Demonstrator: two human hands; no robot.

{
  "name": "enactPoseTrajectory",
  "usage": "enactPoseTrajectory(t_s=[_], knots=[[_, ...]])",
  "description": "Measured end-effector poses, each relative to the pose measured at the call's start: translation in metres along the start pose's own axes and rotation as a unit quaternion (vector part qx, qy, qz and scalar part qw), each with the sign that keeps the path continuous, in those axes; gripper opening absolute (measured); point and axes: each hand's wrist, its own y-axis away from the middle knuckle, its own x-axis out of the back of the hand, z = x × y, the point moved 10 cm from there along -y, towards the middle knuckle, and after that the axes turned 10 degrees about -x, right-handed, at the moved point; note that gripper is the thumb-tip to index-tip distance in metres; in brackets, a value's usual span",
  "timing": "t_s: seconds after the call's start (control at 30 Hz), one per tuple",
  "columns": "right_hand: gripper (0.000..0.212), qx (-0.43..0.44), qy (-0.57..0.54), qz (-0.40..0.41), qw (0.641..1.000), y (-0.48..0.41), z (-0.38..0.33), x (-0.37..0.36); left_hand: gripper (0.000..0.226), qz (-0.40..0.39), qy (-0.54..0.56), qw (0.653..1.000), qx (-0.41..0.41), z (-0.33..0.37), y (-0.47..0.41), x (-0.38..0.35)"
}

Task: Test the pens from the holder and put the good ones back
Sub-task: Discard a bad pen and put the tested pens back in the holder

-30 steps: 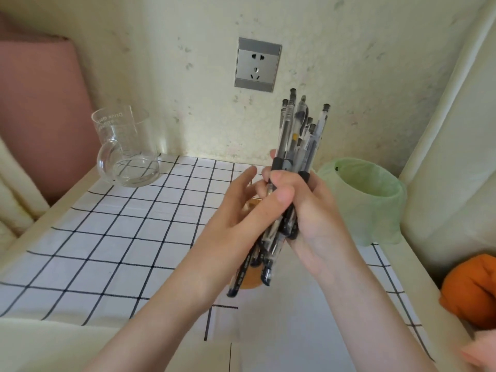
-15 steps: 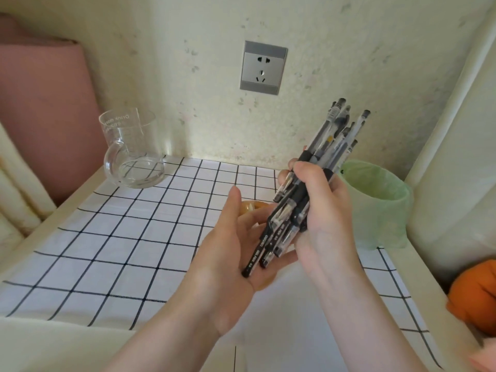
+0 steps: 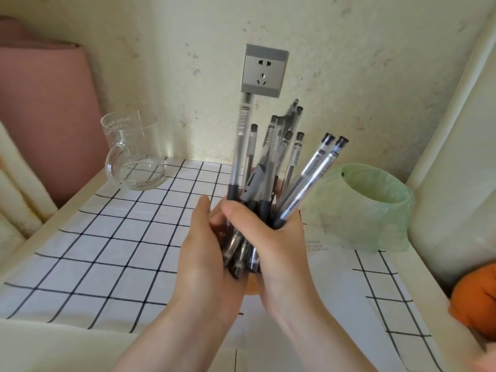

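Desk (image 3: 107,237) with grid cloth lies below both hands. Green-lined bin (image 3: 362,208) sits right of right hand, glass mug (image 3: 134,157) well left of left hand; neither has moved.

Change I see: half second back, left hand (image 3: 204,253) lay open under tips and right hand (image 3: 279,248) alone gripped pens (image 3: 268,162), tilted rightward. Now both hands wrap lower ends, bundle upright, top ends fanned above knuckles. Tan holder (image 3: 251,287), I think, peeks just beneath hands.

My read: whole bundle is out and being squared up; no pen tested yet.

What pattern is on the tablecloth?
The tablecloth is white with a thin black grid, seen best in the head view.
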Motion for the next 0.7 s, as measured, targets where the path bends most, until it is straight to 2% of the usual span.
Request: enactPoseTrajectory(t_s=[0.07, 0.17, 0.23, 0.3, 0.37, 0.47, 0.7], knots=[[0.033, 0.005, 0.021, 0.014, 1.0, -0.001, 0.006, 0.001, 0.044, -0.019, -0.01, 1.0, -0.008, 0.001, -0.001, -0.001], [0.021, -0.008, -0.002, -0.003, 1.0, -0.008, 0.003, 0.004, 0.048, -0.119, -0.09, 0.989, -0.003, 0.004, -0.001, -0.014], [0.013, -0.022, 0.006, -0.08, 0.997, -0.009, -0.004, -0.004, 0.062, -0.203, -0.182, 0.961, -0.035, 0.021, -0.005, -0.025], [0.002, -0.029, 0.054, -0.169, 0.984, -0.004, -0.007, -0.017, 0.071, -0.291, -0.263, 0.918, -0.065, 0.037, -0.005, -0.035], [0.006, -0.044, 0.137, -0.215, 0.966, 0.003, -0.001, -0.028, 0.066, -0.349, -0.311, 0.881, -0.077, 0.043, -0.001, -0.04], [0.012, -0.05, 0.217, -0.225, 0.949, 0.008, 0.007, -0.036, 0.048, -0.316, -0.318, 0.891, -0.062, 0.041, -0.009, -0.029], [0.008, -0.125, 0.237, -0.199, 0.943, 0.0, 0.024, -0.027, 0.007, -0.22, -0.288, 0.93, -0.056, 0.033, -0.016, -0.016]])
